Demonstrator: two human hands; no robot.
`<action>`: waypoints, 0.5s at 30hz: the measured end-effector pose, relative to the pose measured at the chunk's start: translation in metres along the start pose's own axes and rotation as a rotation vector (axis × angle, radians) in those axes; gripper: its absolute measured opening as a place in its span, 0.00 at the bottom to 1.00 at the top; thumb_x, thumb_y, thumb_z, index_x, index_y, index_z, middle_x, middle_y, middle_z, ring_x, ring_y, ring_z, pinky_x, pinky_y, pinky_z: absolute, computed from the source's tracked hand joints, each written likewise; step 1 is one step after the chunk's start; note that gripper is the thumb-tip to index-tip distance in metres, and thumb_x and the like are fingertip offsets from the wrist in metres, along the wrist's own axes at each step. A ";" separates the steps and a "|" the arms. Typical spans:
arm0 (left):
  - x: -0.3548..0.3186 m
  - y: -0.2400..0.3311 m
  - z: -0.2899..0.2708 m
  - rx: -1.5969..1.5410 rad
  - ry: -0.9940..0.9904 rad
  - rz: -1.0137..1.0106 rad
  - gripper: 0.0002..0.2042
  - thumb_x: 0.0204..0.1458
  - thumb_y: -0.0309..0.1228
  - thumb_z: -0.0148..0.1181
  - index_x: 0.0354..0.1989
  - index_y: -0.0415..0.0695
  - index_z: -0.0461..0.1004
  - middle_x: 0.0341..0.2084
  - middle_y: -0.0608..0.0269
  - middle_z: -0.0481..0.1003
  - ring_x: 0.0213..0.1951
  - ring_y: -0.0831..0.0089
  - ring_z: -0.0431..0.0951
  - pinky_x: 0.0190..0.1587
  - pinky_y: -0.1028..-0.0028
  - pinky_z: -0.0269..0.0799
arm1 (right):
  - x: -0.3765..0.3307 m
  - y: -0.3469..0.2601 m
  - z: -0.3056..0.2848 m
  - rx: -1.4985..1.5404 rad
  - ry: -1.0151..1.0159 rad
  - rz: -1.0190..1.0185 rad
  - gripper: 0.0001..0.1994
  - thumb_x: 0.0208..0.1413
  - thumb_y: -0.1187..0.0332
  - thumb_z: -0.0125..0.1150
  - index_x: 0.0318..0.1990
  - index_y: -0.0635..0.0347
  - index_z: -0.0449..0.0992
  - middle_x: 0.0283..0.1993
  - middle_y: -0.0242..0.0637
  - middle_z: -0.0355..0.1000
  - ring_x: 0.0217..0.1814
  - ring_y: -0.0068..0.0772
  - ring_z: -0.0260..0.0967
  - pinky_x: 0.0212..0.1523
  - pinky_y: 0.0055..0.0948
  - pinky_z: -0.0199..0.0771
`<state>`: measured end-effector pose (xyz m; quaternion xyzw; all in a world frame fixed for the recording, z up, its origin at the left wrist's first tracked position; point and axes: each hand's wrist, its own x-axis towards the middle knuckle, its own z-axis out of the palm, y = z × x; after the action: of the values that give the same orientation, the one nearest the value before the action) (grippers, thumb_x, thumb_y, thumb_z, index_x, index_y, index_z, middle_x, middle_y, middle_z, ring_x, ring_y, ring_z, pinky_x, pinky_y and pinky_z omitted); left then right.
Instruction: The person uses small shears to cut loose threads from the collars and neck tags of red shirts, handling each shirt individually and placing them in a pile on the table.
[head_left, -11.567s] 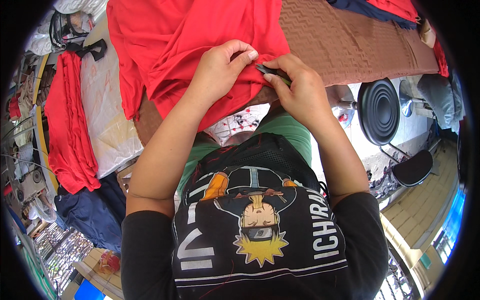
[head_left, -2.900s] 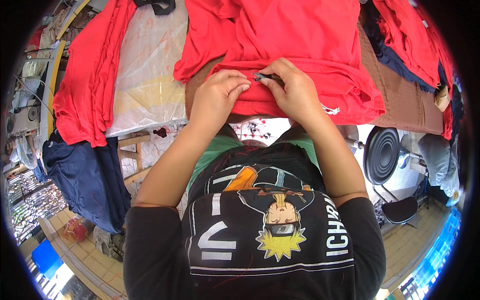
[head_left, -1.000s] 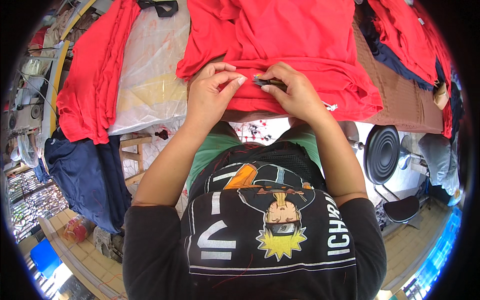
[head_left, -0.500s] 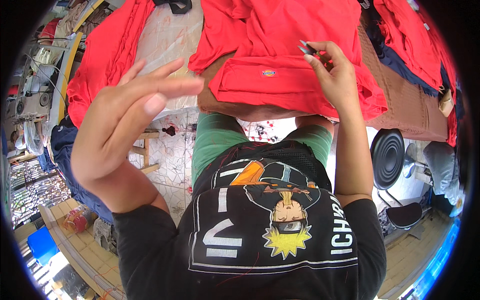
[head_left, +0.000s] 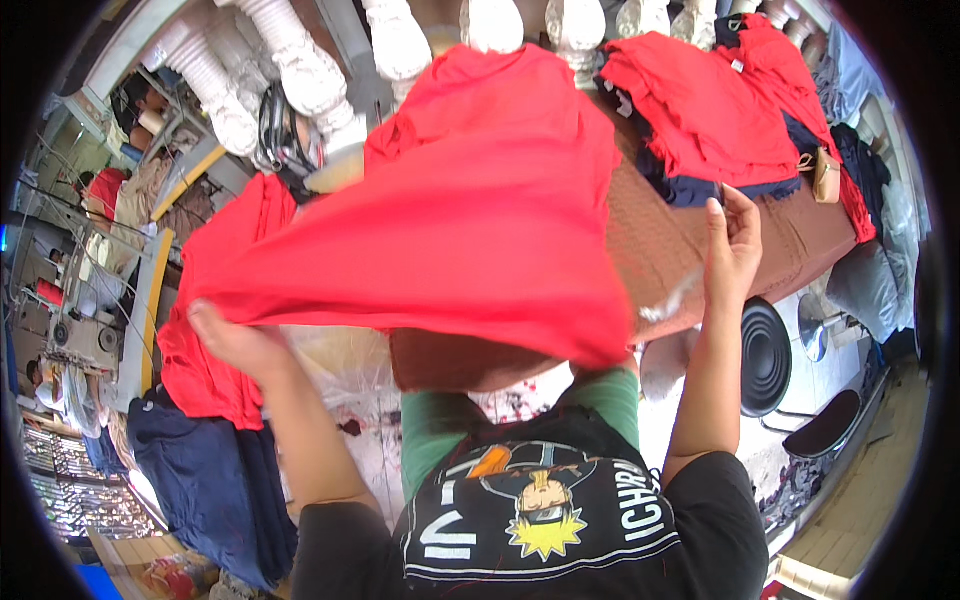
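Observation:
A large red shirt [head_left: 440, 230] is pulled out across the brown-covered table [head_left: 640, 230], its near edge blurred by motion. At the left, my left hand [head_left: 240, 345] is closed on a corner of it. My right hand [head_left: 735, 245] is raised over the table's right part, apart from the shirt, its fingers closed in a pinch. A small dark bit of the thread snips [head_left: 719, 190] shows at those fingertips; the rest is hidden.
A stack of red and navy garments [head_left: 700, 120] lies at the far right of the table. More red cloth [head_left: 230, 240] hangs at the left above navy cloth [head_left: 210, 480]. White balusters [head_left: 400, 40] line the far side. A round black stool [head_left: 765, 355] stands at right.
My left hand has gone from open in the air to holding the shirt's corner, drawing it left. My right hand moved right with the snips. The view now reaches farther ahead.

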<state>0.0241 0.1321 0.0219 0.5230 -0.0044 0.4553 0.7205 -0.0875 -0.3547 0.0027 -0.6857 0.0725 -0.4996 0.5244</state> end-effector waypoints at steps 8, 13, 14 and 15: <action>0.018 -0.049 -0.021 0.346 -0.098 -0.143 0.24 0.60 0.37 0.53 0.61 0.37 0.60 0.60 0.55 0.62 0.63 0.62 0.61 0.65 0.66 0.53 | 0.025 0.048 0.040 -0.212 -0.201 0.084 0.06 0.56 0.71 0.62 0.38 0.64 0.77 0.34 0.29 0.75 0.36 0.18 0.67 0.40 0.20 0.66; -0.112 -0.056 -0.022 0.778 -0.946 0.072 0.30 0.50 0.39 0.65 0.59 0.39 0.64 0.57 0.52 0.64 0.60 0.57 0.62 0.64 0.63 0.54 | 0.045 0.089 0.105 -0.495 -0.442 0.028 0.15 0.53 0.63 0.66 0.44 0.63 0.78 0.41 0.40 0.76 0.41 0.32 0.72 0.43 0.28 0.70; -0.130 -0.043 -0.019 0.875 -1.045 0.113 0.30 0.46 0.37 0.66 0.58 0.41 0.65 0.57 0.52 0.64 0.59 0.55 0.63 0.62 0.63 0.55 | 0.048 0.095 0.117 -0.503 -0.448 0.013 0.17 0.52 0.61 0.67 0.44 0.63 0.78 0.42 0.39 0.76 0.41 0.34 0.73 0.43 0.29 0.70; -0.139 -0.032 -0.015 0.966 -1.147 0.155 0.31 0.43 0.35 0.68 0.57 0.42 0.66 0.57 0.52 0.64 0.58 0.54 0.63 0.60 0.62 0.57 | 0.050 0.100 0.126 -0.516 -0.450 -0.003 0.19 0.50 0.60 0.68 0.45 0.63 0.78 0.44 0.39 0.76 0.42 0.35 0.73 0.43 0.30 0.70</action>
<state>-0.0429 0.0521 -0.0765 0.9340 -0.2157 0.1122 0.2617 0.0757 -0.3481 -0.0397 -0.8891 0.0779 -0.3017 0.3355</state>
